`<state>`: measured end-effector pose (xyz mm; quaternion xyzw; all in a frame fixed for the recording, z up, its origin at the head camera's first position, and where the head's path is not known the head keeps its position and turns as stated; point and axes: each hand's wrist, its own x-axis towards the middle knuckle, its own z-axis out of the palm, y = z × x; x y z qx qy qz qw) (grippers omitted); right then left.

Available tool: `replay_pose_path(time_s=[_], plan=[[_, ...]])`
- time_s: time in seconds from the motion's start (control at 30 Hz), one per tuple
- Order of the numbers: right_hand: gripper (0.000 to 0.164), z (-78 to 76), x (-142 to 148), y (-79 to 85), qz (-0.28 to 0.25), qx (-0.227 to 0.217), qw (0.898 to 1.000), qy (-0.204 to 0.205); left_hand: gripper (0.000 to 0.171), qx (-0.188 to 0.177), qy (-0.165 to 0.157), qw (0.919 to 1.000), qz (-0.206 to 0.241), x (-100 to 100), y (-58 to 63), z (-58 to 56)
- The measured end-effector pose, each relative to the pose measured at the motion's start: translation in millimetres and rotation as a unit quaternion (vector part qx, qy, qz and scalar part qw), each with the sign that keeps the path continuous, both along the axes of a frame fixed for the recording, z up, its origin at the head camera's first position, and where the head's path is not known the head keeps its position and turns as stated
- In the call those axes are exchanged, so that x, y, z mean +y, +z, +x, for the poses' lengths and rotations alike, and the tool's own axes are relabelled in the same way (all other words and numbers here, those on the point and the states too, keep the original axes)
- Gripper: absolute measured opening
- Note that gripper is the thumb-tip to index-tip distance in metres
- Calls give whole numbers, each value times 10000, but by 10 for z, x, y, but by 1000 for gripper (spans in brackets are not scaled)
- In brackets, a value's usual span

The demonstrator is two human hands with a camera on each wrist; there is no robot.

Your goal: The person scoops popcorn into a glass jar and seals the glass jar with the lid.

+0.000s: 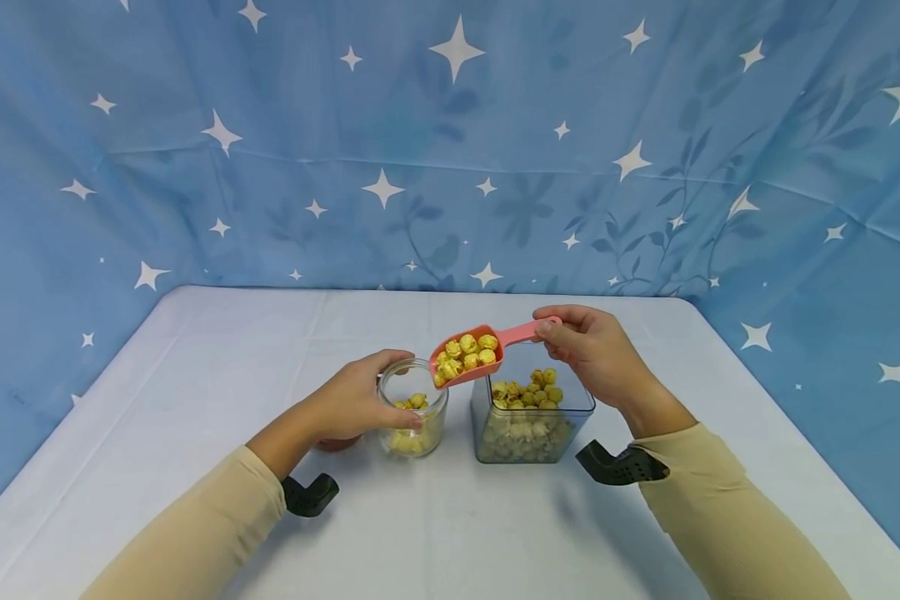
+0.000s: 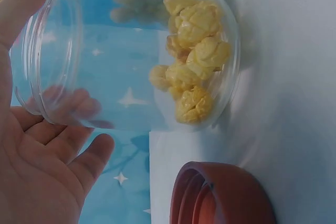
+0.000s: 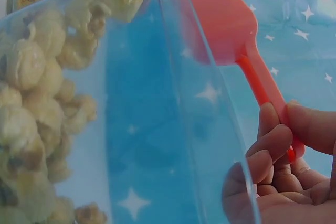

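A clear glass jar (image 1: 429, 425) stands on the table with a few pieces of popcorn (image 2: 197, 51) at its bottom. My left hand (image 1: 363, 396) grips it around the neck, thumb on the near side. In my right hand (image 1: 592, 354) the handle of a pink scoop (image 1: 521, 332) is pinched between thumb and fingers. Yellow popcorn (image 1: 465, 354) fills the scoop, whose front lip overlaps the jar's rim in the head view. Below the scoop, right of the jar, sits a clear square container (image 1: 525, 437) partly filled with popcorn; the right wrist view looks through its wall.
A reddish-brown round lid (image 2: 231, 192) lies on the table just left of the jar, mostly hidden behind my left hand in the head view. The white-covered table (image 1: 435, 542) ends at a blue star-patterned curtain (image 1: 330, 125).
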<state>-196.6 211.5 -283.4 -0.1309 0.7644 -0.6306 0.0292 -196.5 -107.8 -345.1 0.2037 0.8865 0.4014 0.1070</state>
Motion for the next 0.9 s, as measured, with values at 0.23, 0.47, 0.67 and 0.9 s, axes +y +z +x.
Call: replay_pose_path(time_s=[0.23, 0.47, 0.67, 0.9], plan=[[36, -28, -80, 15, 592, 29, 9982, -101, 94, -132, 77, 9999, 74, 1, -22, -1], [34, -36, -114, 50, 1230, 243, 9920, -171, 94, -245, 83, 9996, 58, 1, -22, -2], [34, -39, -138, 89, 1499, 330, 9879, -206, 93, -197, 64, 9997, -96, 1, -7, 0], [32, -52, -168, 114, 1594, 473, 9858, -218, 94, -176, 5, 9997, -142, -5, 14, -2]])
